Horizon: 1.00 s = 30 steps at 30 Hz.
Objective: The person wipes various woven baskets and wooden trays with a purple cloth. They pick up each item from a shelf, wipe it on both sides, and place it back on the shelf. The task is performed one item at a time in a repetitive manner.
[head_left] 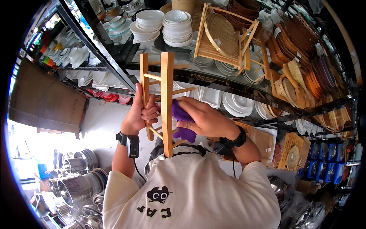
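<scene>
In front of my chest is a light wooden rack [166,95], made of two square bars with thin dowels sticking out across them. My left hand [142,110] is closed around its left bar, thumb pointing up along the wood. In my right hand [207,118] is a purple cloth [185,128], bunched under the fingers and pressed against the right side of the rack near its dowels. The right fingertips are partly hidden behind the bar and the cloth.
Ahead, a glass shelf carries stacked white bowls [177,28], a wooden stand with a round woven tray [222,36], and brown woven baskets [293,45]. White plates [237,103] fill the shelf below. Steel pots [78,187] stand at lower left. Blue packages [324,162] hang at right.
</scene>
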Motion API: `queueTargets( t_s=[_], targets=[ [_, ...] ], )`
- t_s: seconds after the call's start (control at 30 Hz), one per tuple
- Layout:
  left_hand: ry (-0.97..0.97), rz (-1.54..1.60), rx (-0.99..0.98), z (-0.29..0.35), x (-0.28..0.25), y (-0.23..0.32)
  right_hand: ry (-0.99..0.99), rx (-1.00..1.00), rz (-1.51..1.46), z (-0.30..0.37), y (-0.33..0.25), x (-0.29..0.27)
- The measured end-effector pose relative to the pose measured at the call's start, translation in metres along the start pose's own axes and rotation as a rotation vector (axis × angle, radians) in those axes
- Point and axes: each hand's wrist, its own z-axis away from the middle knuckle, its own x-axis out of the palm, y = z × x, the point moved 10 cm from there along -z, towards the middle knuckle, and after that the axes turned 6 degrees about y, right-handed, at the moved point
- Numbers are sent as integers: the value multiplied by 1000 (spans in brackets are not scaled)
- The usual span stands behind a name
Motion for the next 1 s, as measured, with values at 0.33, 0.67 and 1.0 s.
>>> queueTargets(
  t_s=[0.33, 0.67, 1.0],
  targets=[
    [-2, -101, -1, 22, 5, 4, -312, 36, -193, -1, 22, 13],
    [-88, 148, 75, 1, -6, 42, 54, 176, -71, 0, 48, -22],
    [-61, 145, 129, -12, -25, 55, 259, 87, 95, 1, 11, -35]
  ],
)
